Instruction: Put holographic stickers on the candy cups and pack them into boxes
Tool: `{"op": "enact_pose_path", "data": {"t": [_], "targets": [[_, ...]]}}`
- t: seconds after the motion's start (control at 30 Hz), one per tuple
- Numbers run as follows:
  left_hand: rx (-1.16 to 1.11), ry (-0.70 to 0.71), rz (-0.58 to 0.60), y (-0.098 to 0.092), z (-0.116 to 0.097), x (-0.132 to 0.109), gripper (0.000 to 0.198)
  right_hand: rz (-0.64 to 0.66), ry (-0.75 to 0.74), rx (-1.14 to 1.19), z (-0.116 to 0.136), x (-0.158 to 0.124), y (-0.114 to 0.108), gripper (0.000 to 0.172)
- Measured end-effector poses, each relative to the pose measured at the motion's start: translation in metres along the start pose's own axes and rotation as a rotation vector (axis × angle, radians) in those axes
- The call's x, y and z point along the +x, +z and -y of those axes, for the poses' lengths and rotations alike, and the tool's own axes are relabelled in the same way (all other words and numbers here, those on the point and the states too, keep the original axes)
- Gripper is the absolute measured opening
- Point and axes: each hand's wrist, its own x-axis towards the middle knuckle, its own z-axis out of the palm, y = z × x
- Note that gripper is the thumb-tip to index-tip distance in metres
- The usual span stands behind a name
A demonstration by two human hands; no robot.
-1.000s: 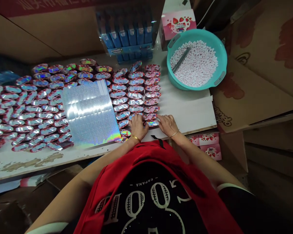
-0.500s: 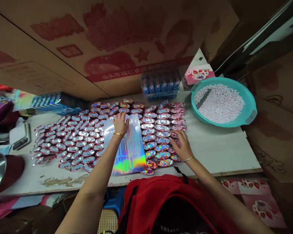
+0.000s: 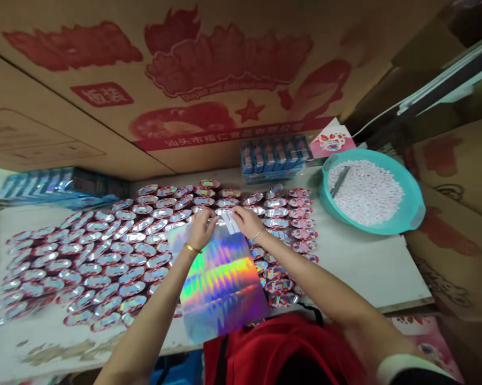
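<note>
A shiny holographic foil sheet (image 3: 222, 280) lies over rows of small foil-topped oval candy cups (image 3: 104, 256) on a white worktable (image 3: 369, 267). My left hand (image 3: 203, 227) pinches the sheet's far left corner with closed fingers. My right hand (image 3: 246, 220) grips the far edge beside it, fingers closed on a white strip of the sheet. Both hands meet at the top edge of the sheet. More cups (image 3: 292, 214) lie in rows right of the sheet.
A teal basin (image 3: 409, 214) of small white-pink candies, with a grey scoop in it, stands at the right. Blue wrapped packs (image 3: 273, 155) and a pink strawberry box (image 3: 331, 140) stand at the back. Printed cardboard (image 3: 184, 80) walls the rear. More blue packs (image 3: 56, 184) lie at left.
My left hand went from the near cups to the sheet's far edge. My right hand followed and joined it there. The view tilted upward.
</note>
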Motion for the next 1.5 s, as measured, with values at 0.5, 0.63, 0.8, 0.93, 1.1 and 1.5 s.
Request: {"op": "enact_pose_path", "data": {"t": [0.5, 0.63, 0.8, 0.93, 1.1, 1.5], "targets": [[0.245, 0.146, -0.088, 0.024, -0.026, -0.024, 0.020, -0.078, 0.269, 0.501, -0.020, 0.007, 0.022, 0.032], [0.150, 0.162, -0.110, 0.027, -0.031, -0.052, 0.016, -0.073, 0.283, 0.504, -0.021, 0.006, 0.020, 0.033], [0.075, 0.094, -0.274, 0.020, -0.026, -0.041, 0.031, -0.001, 0.243, 0.557, -0.013, -0.001, 0.015, 0.030], [0.147, 0.164, -0.204, 0.018, -0.020, -0.014, 0.025, 0.001, 0.229, 0.571, -0.011, -0.004, 0.018, 0.029], [0.206, 0.183, -0.155, 0.028, -0.020, -0.017, 0.022, -0.042, 0.296, 0.585, -0.017, -0.003, 0.026, 0.032], [-0.171, 0.159, -0.306, 0.009, -0.045, -0.094, 0.011, -0.120, 0.343, 0.512, -0.031, 0.002, 0.032, 0.026]]}}
